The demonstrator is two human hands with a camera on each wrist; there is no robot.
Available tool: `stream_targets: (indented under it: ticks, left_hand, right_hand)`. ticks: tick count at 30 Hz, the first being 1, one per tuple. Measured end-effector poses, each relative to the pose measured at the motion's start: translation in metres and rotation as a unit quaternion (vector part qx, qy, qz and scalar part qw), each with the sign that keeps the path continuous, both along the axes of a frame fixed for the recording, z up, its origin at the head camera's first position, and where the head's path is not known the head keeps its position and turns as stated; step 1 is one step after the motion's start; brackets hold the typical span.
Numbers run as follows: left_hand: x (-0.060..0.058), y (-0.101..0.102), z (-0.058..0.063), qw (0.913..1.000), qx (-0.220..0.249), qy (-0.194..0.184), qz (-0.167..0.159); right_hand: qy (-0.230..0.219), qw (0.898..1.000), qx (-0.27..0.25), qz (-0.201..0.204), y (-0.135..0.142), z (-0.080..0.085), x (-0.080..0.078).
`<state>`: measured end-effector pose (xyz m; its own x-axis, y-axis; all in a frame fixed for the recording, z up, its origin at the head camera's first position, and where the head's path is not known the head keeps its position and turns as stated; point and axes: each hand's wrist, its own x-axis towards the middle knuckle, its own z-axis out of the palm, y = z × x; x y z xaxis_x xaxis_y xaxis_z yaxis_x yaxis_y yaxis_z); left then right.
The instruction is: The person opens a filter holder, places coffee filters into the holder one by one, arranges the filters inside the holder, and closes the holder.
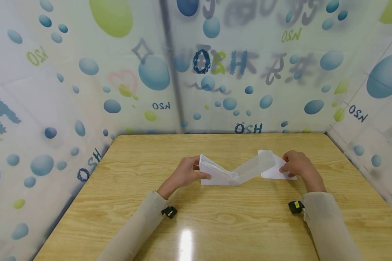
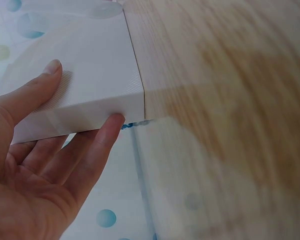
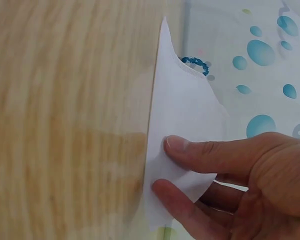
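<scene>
My left hand (image 1: 186, 172) grips the outer end of a thin white box-shaped piece (image 1: 215, 175), thumb on its face and fingers at its side. In the left wrist view, that white piece (image 2: 90, 65) has a fine ribbed texture near its edges. A translucent strip (image 1: 254, 166) slants up from its inner end to the right. It overlaps a flat white sheet (image 1: 276, 168), which my right hand (image 1: 298, 166) pinches between thumb and fingers. Seen from the right wrist, the white sheet (image 3: 185, 110) has a curved, ribbed edge.
Both hands work over a wood-grain table (image 1: 228, 224). Behind it and along the sides hangs a pale curtain (image 1: 268, 90) printed with blue and green dots and letters. A small black device (image 1: 170, 212) sits on the left wrist, another black device (image 1: 295, 207) on the right.
</scene>
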<state>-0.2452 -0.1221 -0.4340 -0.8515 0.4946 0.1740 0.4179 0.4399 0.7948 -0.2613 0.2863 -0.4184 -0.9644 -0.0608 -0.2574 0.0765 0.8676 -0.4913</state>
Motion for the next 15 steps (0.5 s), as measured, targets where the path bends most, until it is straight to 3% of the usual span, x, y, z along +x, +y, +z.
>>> stream_targets:
  ticks: [7, 15]
  left_hand:
    - [0.0005, -0.0007, -0.0002, 1.0000, 0.001, -0.005, 0.002]
    - [0.0011, -0.0002, 0.0011, 1.0000, -0.001, -0.009, 0.001]
  right_hand:
    - [0.017, 1.000, -0.001, 0.003, -0.0015, 0.0071, 0.0034]
    - [0.037, 0.999, 0.012, 0.022, 0.0019, 0.0045, 0.0022]
